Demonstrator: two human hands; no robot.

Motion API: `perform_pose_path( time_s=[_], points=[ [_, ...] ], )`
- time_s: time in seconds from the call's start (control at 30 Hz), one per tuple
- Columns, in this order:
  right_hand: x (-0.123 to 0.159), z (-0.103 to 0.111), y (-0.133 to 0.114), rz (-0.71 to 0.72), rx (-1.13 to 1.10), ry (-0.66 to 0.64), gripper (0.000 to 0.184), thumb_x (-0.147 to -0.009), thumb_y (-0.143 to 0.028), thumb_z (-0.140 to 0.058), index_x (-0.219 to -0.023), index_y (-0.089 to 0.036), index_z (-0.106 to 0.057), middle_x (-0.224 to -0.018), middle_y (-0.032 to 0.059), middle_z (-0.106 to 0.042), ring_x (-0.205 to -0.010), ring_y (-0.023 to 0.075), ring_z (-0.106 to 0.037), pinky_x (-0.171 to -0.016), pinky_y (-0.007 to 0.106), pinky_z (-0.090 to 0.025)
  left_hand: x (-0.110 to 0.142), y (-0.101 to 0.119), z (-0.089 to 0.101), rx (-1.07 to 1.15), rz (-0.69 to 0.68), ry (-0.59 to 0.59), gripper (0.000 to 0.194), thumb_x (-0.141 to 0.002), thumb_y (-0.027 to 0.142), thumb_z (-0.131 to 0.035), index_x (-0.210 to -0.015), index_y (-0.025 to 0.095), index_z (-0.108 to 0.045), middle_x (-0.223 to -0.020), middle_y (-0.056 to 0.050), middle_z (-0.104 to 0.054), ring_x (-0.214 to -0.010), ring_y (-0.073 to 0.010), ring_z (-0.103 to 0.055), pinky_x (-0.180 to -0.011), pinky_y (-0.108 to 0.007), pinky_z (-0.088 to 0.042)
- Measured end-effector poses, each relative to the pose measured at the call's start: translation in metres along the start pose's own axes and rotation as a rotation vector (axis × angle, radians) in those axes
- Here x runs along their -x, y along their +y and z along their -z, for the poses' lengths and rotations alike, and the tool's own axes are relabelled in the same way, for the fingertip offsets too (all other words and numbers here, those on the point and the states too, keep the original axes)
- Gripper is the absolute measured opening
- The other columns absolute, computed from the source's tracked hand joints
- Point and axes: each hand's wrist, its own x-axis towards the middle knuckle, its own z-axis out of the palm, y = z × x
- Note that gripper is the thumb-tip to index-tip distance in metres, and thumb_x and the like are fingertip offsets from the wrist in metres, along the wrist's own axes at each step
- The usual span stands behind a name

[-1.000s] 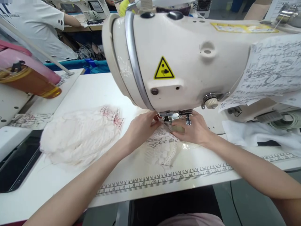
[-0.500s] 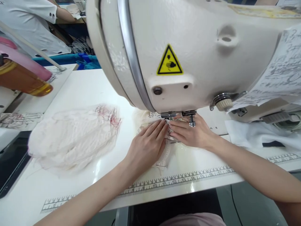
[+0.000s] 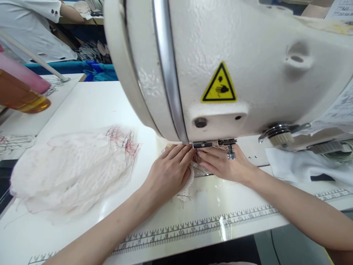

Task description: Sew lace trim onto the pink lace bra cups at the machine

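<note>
Uneven pressure from the flat left hand point(image 3: 171, 167) and loosely spread right hand point(image 3: 228, 165) could pucker the lace trim point(image 3: 188, 187) just below the frame's centre, and hands this close beneath the sewing machine point(image 3: 242, 48) could get pricked.

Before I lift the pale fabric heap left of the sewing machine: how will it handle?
Likely floppy: the pale fabric heap lies in soft folds. Probably light for its size; it looks gauzy. Red threads at its edge may snag.

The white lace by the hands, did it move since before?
Yes: the white lace end moved away from the black-marked white ruler, toward the cream sewing machine.
</note>
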Motion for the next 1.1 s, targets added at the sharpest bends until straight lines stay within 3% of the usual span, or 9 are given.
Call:
perform_pose_path(
  time_s=[0.33, 0.47, 0.63, 0.77, 0.93, 1.0, 1.1],
  points=[
    [0.0, -0.004, 0.001, 0.018, -0.005, -0.01, 0.035, -0.101, -0.037, -0.032, -0.115, -0.026, -0.063, -0.122, -0.0053, -0.065, -0.083, 0.0168, -0.066, -0.059, 0.038, -0.037, 0.001, 0.0, 0.0, -0.039, -0.018, 0.018, 0.037, -0.092, 0.017, -0.038, -0.121, 0.006, -0.059, -0.123, -0.012, -0.064, -0.114, -0.0272, -0.059, -0.096, -0.042, -0.05],
    [-0.001, -0.006, 0.004, 0.036, -0.029, 0.027, 0.032, -0.1, -0.037, -0.036, -0.11, -0.025, -0.064, -0.116, -0.0038, -0.068, -0.084, 0.0158, -0.066, -0.066, 0.036, -0.041, 0.002, -0.001, 0.0, -0.042, -0.011, 0.02, 0.039, -0.092, 0.018, -0.038, -0.123, 0.006, -0.057, -0.123, -0.011, -0.064, -0.113, -0.0267, -0.06, -0.096, -0.042, -0.049],
    [-0.003, -0.01, 0.008, 0.074, -0.098, 0.04, 0.029, -0.1, -0.032, -0.038, -0.107, -0.024, -0.065, -0.117, -0.0011, -0.068, -0.09, 0.0174, -0.065, -0.087, 0.038, -0.041, -0.001, 0.0, 0.007, -0.078, -0.034, -0.019, 0.04, -0.092, 0.018, -0.04, -0.128, 0.007, -0.054, -0.128, -0.012, -0.061, -0.116, -0.0265, -0.059, -0.097, -0.043, -0.048],
    [-0.004, -0.007, 0.009, 0.108, -0.11, 0.076, 0.024, -0.097, -0.025, -0.042, -0.104, -0.022, -0.065, -0.111, 0.0007, -0.069, -0.093, 0.0187, -0.063, -0.088, 0.038, -0.038, 0.01, 0.005, 0.028, -0.111, -0.144, 0.002, 0.036, -0.092, 0.015, -0.046, -0.127, 0.011, -0.054, -0.13, -0.011, -0.06, -0.118, -0.0255, -0.057, -0.094, -0.041, -0.047],
    [-0.004, -0.001, 0.008, 0.141, -0.113, 0.129, 0.032, -0.083, -0.002, -0.044, -0.106, -0.016, -0.061, -0.106, 0.0013, -0.069, -0.085, 0.0163, -0.06, -0.085, 0.035, -0.037, 0.045, 0.01, 0.045, -0.124, -0.43, 0.082, 0.028, -0.088, 0.034, -0.061, -0.107, 0.015, -0.064, -0.112, -0.007, -0.07, -0.095, -0.0215, -0.065, -0.069, -0.033, -0.05],
    [-0.004, 0.0, 0.006, 0.167, -0.123, 0.133, 0.037, -0.078, 0.003, -0.042, -0.104, -0.016, -0.06, -0.104, 0.0001, -0.069, -0.084, 0.0148, -0.058, -0.083, 0.033, -0.037, 0.056, 0.014, 0.045, -0.156, -0.455, 0.074, 0.021, -0.086, 0.025, -0.064, -0.104, 0.014, -0.065, -0.108, -0.006, -0.071, -0.091, -0.0193, -0.066, -0.065, -0.03, -0.051],
    [-0.002, 0.001, 0.003, 0.179, -0.155, 0.12, 0.042, -0.073, 0.006, -0.041, -0.103, -0.017, -0.06, -0.099, -0.0008, -0.069, -0.088, 0.0143, -0.057, -0.084, 0.031, -0.035, 0.062, 0.019, 0.044, -0.145, -0.357, 0.086, 0.017, -0.085, 0.007, -0.059, -0.101, 0.011, -0.061, -0.104, -0.008, -0.072, -0.091, -0.019, -0.067, -0.067, -0.028, -0.053]
  ],
)
